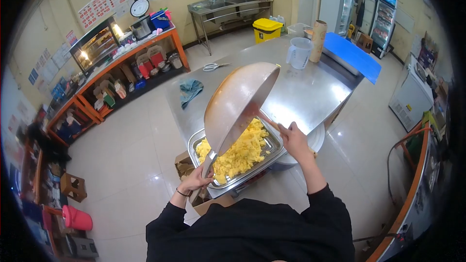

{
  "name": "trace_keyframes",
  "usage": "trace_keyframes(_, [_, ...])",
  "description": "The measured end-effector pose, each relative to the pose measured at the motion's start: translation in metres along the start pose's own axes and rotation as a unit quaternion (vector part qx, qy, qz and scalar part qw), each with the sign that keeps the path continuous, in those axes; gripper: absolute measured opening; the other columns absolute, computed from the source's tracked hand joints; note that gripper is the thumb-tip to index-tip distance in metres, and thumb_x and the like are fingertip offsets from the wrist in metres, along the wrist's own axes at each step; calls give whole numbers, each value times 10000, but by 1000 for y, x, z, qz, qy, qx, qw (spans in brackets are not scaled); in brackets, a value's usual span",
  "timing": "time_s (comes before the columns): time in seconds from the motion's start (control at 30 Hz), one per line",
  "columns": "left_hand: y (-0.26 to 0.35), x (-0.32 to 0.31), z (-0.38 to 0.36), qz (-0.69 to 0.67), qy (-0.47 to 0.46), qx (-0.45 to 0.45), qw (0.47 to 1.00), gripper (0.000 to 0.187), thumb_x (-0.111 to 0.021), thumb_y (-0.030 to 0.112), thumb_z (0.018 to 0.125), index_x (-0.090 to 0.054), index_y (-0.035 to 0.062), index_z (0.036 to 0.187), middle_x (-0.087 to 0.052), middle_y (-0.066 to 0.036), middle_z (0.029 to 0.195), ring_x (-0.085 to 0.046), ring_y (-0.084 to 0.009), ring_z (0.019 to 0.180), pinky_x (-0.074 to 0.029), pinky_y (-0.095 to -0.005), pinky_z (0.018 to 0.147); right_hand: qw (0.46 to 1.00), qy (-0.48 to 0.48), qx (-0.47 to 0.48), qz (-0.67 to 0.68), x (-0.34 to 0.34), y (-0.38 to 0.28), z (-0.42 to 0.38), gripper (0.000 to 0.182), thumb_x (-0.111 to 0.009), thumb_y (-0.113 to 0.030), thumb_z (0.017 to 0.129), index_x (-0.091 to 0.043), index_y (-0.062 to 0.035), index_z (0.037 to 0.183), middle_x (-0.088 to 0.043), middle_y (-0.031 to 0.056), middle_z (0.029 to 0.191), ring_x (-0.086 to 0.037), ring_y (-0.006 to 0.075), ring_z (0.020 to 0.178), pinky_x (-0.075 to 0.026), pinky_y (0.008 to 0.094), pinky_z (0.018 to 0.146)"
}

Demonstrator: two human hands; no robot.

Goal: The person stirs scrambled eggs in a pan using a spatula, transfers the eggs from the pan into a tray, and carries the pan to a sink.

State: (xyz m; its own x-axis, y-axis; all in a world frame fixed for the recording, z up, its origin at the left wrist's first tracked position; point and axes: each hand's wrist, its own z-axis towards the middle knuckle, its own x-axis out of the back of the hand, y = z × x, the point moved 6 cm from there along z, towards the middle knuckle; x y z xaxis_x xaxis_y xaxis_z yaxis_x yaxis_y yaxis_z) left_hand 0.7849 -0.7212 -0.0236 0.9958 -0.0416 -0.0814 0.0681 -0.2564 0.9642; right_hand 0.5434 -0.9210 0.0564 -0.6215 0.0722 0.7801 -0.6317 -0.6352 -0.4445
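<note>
My left hand (195,180) is wrapped round the handle of a large wok (233,99), which is tipped steeply on its side. Under it a perforated metal tray (192,141) holds a heap of scrambled eggs (242,157). My right hand (295,140) grips the wooden handle of a spatula (270,120). The spatula's far end reaches into the wok, where its shape is hard to make out. Some bits of food cling inside the wok near it.
On the steel table (301,92) are a blue cloth (191,91), scissors (213,67), a clear measuring jug (299,53), a brown paper roll (318,41) and a blue board (352,56). A yellow bin (268,30) stands behind the table.
</note>
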Motion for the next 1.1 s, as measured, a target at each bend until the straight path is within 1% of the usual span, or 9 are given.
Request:
trace_keyframes(0.2, [-5,5,0,16,9,-18,1000,258,-561,7,722,-362,91,864,-383,21,716,-429,-37,470,-376,-182,407,990,-129,-49,13,11,7,-49,319,-574,-112,705,-587,-144,1021,-453,128,694,-506,265,635,-420,351,580])
trace_keyframes(0.3, [-3,5,-3,-3,9,-29,1000,266,-565,7,724,-360,91,871,-379,19,714,-429,-43,464,-373,-186,403,994,-90,-44,43,17,-3,-39,314,-585,-118,704,-591,-142,1016,-449,121,698,-491,251,631,-412,337,588])
trace_keyframes(0.43, [3,1,-7,-36,7,-28,999,273,-565,-9,718,-358,90,867,-376,19,714,-420,-46,458,-355,-185,394,994,-47,12,101,-1,-24,-8,254,-554,-116,722,-610,-125,970,-463,123,720,-520,277,630,-431,355,579])
trace_keyframes(0.63, [-1,5,-14,-35,40,-43,998,279,-563,-16,715,-348,89,859,-368,18,705,-415,-45,447,-352,-182,388,993,-118,9,5,23,-12,-12,277,-571,-100,702,-606,-121,975,-466,119,697,-519,269,624,-425,353,576])
trace_keyframes(0.73, [-9,8,-17,-61,62,-44,995,275,-559,-18,716,-337,87,840,-374,13,697,-409,-46,436,-345,-184,376,995,-92,-24,17,34,7,-23,293,-579,-90,692,-604,-113,983,-467,119,672,-519,268,625,-414,357,560])
trace_keyframes(0.77, [-7,7,-19,-73,72,-53,993,273,-557,-18,717,-333,86,834,-377,11,694,-408,-47,432,-342,-185,372,993,-111,-28,36,26,14,-25,296,-571,-99,703,-596,-108,997,-474,121,653,-516,271,615,-404,360,551])
trace_keyframes(0.87, [2,4,-26,-114,105,-77,985,256,-555,-19,716,-330,78,789,-389,4,659,-403,-53,415,-328,-186,357,987,-136,-2,89,-16,32,-33,283,-548,-110,725,-592,-125,1004,-481,120,650,-518,279,606,-407,372,552])
trace_keyframes(0.97, [11,4,-36,-140,131,-98,977,241,-558,-26,713,-341,69,757,-391,2,619,-384,-53,399,-313,-181,352,986,-126,77,77,-44,12,-23,261,-523,-115,742,-600,-161,987,-492,114,659,-524,284,607,-417,385,555])
trace_keyframes(1.1, [10,7,-49,-167,166,-124,964,263,-568,-35,699,-348,66,803,-393,3,657,-374,-49,406,-319,-181,343,970,-195,139,-46,-45,22,-20,254,-526,-119,734,-613,-200,959,-498,94,657,-532,276,612,-432,388,545])
